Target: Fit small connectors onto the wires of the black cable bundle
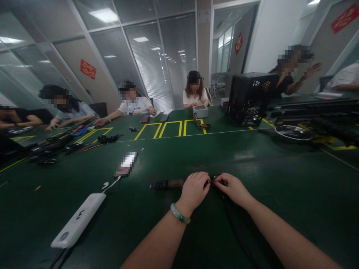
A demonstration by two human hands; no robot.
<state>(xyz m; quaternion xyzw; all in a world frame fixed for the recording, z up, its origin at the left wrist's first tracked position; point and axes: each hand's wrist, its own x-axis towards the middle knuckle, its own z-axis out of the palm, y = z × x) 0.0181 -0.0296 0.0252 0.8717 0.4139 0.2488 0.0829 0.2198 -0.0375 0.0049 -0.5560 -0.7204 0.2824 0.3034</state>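
Both my hands meet low in the middle of the green table (252,168). My left hand (194,189), with a pale green bangle on its wrist, is closed around a dark rod-like bundle (167,184) that lies sideways and sticks out to the left. My right hand (232,188) is closed in a pinch on a small dark part at the bundle's right end, fingertips touching those of the left hand. What the pinch holds is too small to name. A dark cable trails down toward me between my forearms.
A white power bank (80,220) lies front left, cabled to a phone (126,164). Cables and tools (50,147) clutter the left side. A black computer case (248,98) and fan (293,132) stand at the right. Several other people sit around the far edge.
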